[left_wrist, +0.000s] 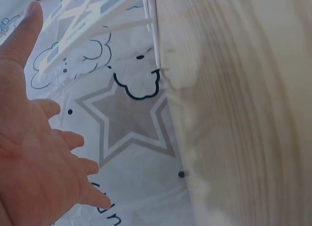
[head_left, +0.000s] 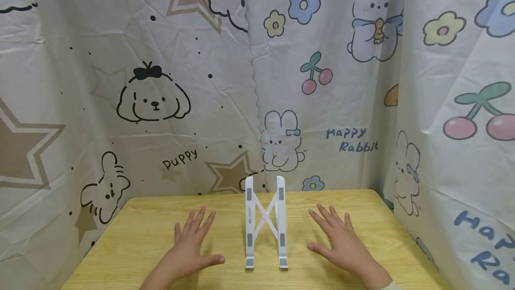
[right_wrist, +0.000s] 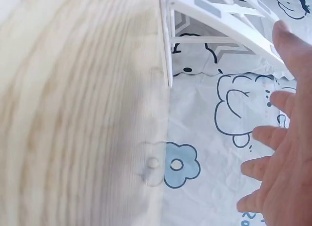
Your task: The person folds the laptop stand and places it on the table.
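A white folding laptop stand with grey pads and crossed bars between its two rails stands unfolded at the middle of the table. To its left, my left hand is held over the table with fingers spread, apart from the stand. On the other side my right hand is likewise spread and touches nothing. Both wrist views show the stand's sloping side: the left one has the stand near the thumb of the left hand, and the right one has the stand near the right hand.
The wooden table has light grain and rounded far corners. Behind it and at both sides hangs a pale curtain printed with puppies, rabbits, stars, flowers and cherries.
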A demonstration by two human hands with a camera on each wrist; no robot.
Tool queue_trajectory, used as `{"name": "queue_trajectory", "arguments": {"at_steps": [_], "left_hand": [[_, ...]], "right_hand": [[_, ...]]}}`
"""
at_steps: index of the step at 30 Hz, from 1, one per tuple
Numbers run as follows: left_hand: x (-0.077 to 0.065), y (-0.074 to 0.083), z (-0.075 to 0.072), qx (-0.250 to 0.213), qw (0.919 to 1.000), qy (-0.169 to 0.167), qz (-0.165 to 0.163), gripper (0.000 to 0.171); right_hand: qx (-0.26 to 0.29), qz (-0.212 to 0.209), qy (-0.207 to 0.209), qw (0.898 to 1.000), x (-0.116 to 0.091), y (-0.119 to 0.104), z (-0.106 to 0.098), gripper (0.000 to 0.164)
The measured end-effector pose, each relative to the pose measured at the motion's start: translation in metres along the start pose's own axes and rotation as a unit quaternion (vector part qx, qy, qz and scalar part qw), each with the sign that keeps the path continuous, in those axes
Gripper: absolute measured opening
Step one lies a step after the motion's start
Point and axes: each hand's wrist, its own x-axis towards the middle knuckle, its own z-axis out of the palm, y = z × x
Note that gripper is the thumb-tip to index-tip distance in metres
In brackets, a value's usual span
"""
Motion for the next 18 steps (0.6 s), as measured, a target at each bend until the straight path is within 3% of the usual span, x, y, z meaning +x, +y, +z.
{"name": "queue_trajectory", "arguments": {"at_steps": [8, 11, 15, 18], "left_hand": [[0.007, 0.013, 0.004, -0.101, 0.9934, -0.023, -0.050, 0.112], [0.012, 0.016, 0.007, -0.141, 0.9878, -0.009, -0.066, 0.106], [0.016, 0.021, 0.012, -0.193, 0.9760, 0.012, -0.100, 0.098], [0.021, 0.025, 0.014, -0.250, 0.9599, 0.014, -0.127, 0.093]], "right_hand": [[0.102, 0.058, -0.015, 0.993, 0.008, -0.007, 0.001, 0.083], [0.149, 0.084, -0.027, 0.985, 0.012, -0.009, 0.004, 0.084], [0.220, 0.124, -0.035, 0.967, 0.017, -0.014, 0.010, 0.079], [0.283, 0.156, -0.040, 0.946, 0.023, -0.018, 0.015, 0.071]]}}
